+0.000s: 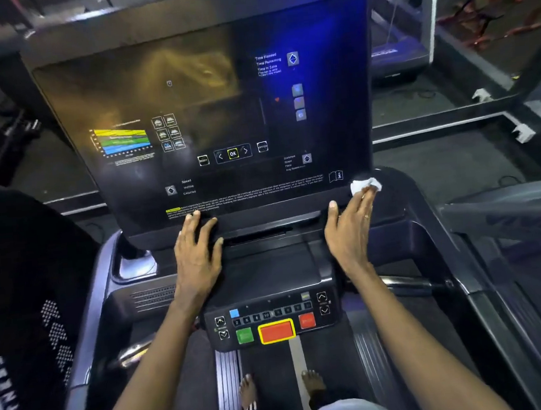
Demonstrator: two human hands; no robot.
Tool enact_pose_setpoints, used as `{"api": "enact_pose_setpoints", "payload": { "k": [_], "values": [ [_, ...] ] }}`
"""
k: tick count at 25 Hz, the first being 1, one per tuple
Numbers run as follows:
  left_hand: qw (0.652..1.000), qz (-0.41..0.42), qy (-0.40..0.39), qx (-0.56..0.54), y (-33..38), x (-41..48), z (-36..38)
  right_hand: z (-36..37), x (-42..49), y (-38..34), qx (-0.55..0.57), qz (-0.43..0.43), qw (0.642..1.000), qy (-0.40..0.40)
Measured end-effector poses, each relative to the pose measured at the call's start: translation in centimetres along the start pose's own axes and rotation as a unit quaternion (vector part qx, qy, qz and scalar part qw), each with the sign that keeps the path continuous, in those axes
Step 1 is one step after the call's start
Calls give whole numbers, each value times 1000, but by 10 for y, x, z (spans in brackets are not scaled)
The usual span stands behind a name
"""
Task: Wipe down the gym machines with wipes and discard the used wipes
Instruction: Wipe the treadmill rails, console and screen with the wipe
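Note:
I stand on a treadmill facing its large dark console screen [208, 118]. My left hand [197, 248] rests flat on the console's lower edge, fingers spread, holding nothing. My right hand [352, 226] lies with straight fingers on a crumpled white wipe [364, 185], pressing it against the console's lower right corner. Below both hands sits the button panel [273, 320] with a red stop button and a green button.
The treadmill belt [278, 369] with my bare feet lies below. Dark side rails run at left and right. A neighbouring machine [25, 311] stands at the left, another treadmill at the right. A glass partition and floor cables are beyond the console.

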State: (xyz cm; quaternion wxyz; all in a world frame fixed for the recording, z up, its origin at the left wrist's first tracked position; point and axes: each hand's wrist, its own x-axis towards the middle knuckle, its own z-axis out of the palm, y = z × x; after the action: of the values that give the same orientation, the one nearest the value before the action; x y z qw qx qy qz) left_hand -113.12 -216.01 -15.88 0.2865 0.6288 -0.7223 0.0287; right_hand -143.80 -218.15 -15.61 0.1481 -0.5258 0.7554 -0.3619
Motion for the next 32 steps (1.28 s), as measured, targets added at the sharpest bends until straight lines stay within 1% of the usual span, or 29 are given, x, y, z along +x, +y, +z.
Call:
{"api": "enact_pose_setpoints", "payload": {
  "k": [3, 4, 6, 9, 13, 15, 17, 19, 20, 25, 28, 30, 32],
  "values": [
    [1000, -16, 3, 4, 12, -3, 0, 0, -9, 2, 12, -22, 999, -24],
    [1000, -2, 2, 8, 16, -3, 1, 0, -14, 4, 8, -33, 999, -34],
    [999, 37, -17, 20, 25, -1, 4, -4, -7, 7, 21, -33, 999, -29],
    [997, 52, -51, 33, 36, 1, 7, -8, 11, 4, 57, 4, 998, -9],
    [992, 92, -81, 35, 42, 6, 10, -3, -9, 5, 50, -26, 998, -26],
    [987, 121, -100, 45, 43, 8, 10, -6, -2, 3, 75, -27, 997, 6],
    [983, 136, -112, 46, 42, 11, 9, -11, 14, -1, 120, -2, 991, 65],
    [981, 143, -124, 48, 40, 13, 7, -17, 24, -1, 151, -1, 980, 133],
    [979, 148, -129, 48, 38, 15, 5, -22, 26, -1, 155, 0, 976, 153],
    [971, 193, -135, 26, 32, 32, -2, -43, 32, 5, 143, 43, 974, 168],
    [961, 236, -136, -42, 41, 48, -3, -52, 18, 12, 138, 117, 975, 128],
    [947, 262, -146, -115, 54, 56, 2, -58, 10, 21, 115, 135, 981, 83],
    [925, 278, -178, -186, 73, 59, 8, -75, -11, 28, 125, 158, 979, 43]
  ]
}}
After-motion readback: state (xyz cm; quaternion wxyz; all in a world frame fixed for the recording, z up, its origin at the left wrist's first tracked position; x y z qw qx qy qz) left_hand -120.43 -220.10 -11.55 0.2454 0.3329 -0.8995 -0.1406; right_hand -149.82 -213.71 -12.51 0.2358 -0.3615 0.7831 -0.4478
